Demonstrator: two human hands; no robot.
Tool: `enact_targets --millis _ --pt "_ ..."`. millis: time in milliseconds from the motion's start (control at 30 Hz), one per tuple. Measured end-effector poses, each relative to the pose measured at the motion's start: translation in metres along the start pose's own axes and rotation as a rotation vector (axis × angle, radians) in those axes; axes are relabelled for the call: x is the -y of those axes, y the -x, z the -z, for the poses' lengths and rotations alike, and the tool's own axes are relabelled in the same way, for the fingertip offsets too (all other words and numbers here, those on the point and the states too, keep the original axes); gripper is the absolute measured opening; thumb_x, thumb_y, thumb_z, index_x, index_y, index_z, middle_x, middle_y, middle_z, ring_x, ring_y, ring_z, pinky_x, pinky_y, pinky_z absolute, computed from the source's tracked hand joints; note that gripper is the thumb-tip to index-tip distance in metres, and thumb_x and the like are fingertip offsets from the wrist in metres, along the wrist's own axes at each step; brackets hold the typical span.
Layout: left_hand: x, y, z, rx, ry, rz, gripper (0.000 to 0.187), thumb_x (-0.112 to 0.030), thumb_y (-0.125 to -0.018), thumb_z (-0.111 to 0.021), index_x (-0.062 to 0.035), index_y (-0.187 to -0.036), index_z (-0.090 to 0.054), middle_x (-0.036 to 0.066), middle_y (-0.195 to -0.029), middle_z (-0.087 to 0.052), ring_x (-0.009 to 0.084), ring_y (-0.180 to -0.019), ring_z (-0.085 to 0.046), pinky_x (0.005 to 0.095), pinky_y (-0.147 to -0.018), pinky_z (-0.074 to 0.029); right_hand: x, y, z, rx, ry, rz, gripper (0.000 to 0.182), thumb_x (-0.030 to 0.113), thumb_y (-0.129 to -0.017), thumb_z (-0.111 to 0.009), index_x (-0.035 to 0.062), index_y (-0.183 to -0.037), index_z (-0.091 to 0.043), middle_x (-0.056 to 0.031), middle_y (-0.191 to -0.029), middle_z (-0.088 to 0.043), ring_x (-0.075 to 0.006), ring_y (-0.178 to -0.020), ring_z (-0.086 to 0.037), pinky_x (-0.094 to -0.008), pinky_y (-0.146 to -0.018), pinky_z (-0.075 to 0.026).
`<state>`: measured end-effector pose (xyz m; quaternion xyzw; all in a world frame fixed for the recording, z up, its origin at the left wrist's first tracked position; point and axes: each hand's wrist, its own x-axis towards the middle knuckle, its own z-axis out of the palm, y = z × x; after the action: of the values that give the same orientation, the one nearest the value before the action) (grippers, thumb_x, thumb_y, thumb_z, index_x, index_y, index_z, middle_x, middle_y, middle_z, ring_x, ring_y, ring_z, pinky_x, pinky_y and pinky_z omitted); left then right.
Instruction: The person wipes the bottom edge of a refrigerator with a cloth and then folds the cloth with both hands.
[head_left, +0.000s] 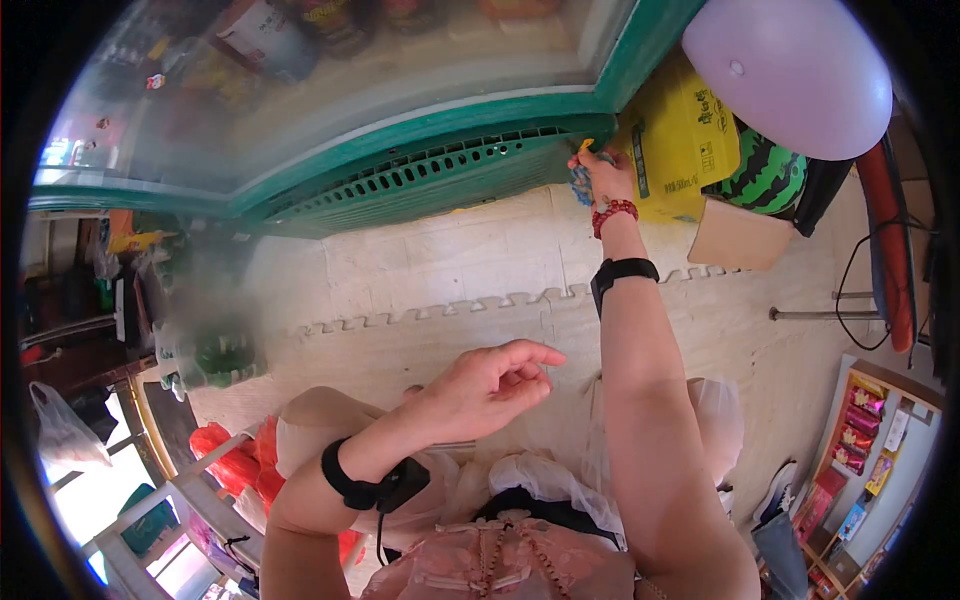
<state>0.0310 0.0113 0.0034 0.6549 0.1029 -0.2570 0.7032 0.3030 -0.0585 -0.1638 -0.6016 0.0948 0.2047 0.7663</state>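
Note:
My right hand (pixel 608 178) reaches far forward, its fingers closed on a crumpled blue cloth (pixel 581 184). It is at the lower right corner of a green-framed display fridge (pixel 420 142), by the end of the slotted green grille (pixel 400 178). A small yellow bit shows at its fingertips, too small to name. Right beside this hand stands a yellow carton (pixel 680 150). My left hand (pixel 485 385) hovers over my lap, index finger stretched out and the others loosely curled, with nothing in it. Both wrists wear black bands.
A lilac balloon (pixel 790 75) and a green striped watermelon-patterned ball (pixel 765 175) are at the right, above a cardboard flap (pixel 740 235). Pale interlocking mats (pixel 440 260) cover the floor. A shelf of packaged goods (pixel 860 450) stands lower right, a white stool-like frame (pixel 190 480) lower left.

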Motion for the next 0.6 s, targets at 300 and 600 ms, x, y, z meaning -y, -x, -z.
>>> enact_targets --millis 300,600 --pt "0.005 -0.004 -0.002 0.012 0.013 -0.005 0.03 -0.012 -0.087 -0.052 -0.0071 -0.116 -0.05 0.003 -0.09 -0.058 0.0056 -0.079 -0.051 0.0203 -0.068 -0.042 0.004 -0.001 -0.001 -0.028 0.063 0.011 0.033 -0.004 -0.072 -0.059 -0.007 -0.099 -0.041 -0.0171 -0.077 -0.06 -0.0212 -0.061 -0.061 -0.03 -0.054 -0.047" --pt "-0.006 0.004 -0.002 -0.063 0.036 -0.054 0.027 -0.012 -0.085 -0.053 -0.0072 -0.111 -0.052 0.003 -0.085 -0.059 0.0068 -0.073 -0.052 0.0214 -0.067 -0.044 -0.015 -0.002 0.01 -0.172 -0.294 -0.021 0.014 0.0 -0.071 -0.058 -0.001 -0.084 -0.052 -0.0153 -0.081 -0.06 -0.0271 -0.068 -0.06 -0.0358 -0.062 -0.05"
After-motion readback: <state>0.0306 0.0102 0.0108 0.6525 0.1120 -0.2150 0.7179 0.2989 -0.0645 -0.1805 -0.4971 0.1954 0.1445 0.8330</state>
